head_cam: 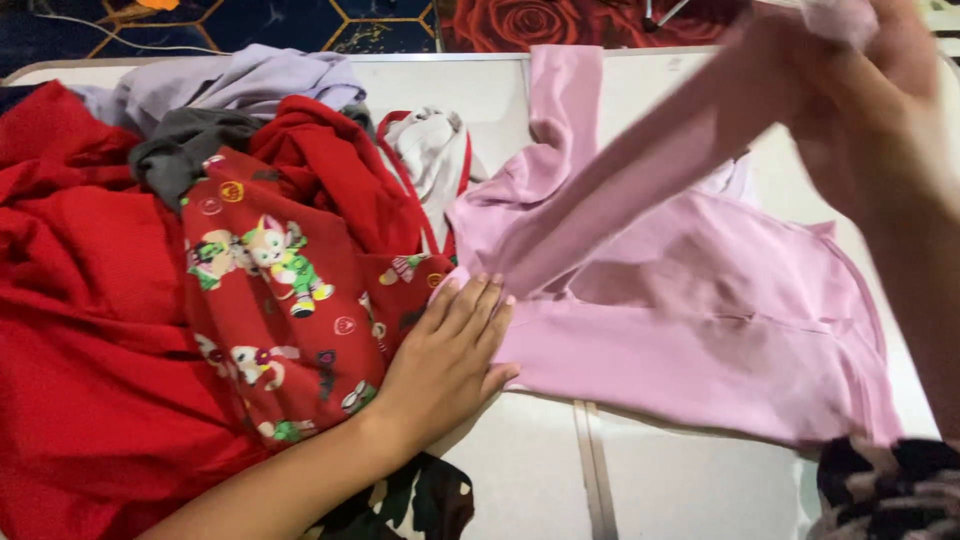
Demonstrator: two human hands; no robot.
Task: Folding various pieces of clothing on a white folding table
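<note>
we are pinning the pink top (700, 330) flat with our open left hand (450, 360) at lower centre while our right hand (850, 60), upper right, is gripping its sleeve (640, 180), pulling it taut.

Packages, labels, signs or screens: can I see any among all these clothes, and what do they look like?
None show in the head view: no package, tag, sign or screen.
Nearest thing to it: a red printed garment, left of centre, with cartoon animal figures and small round badges.
The left hand presses flat on a pink garment spread on the white table.
The right hand, blurred, lifts that garment's sleeve.
</note>
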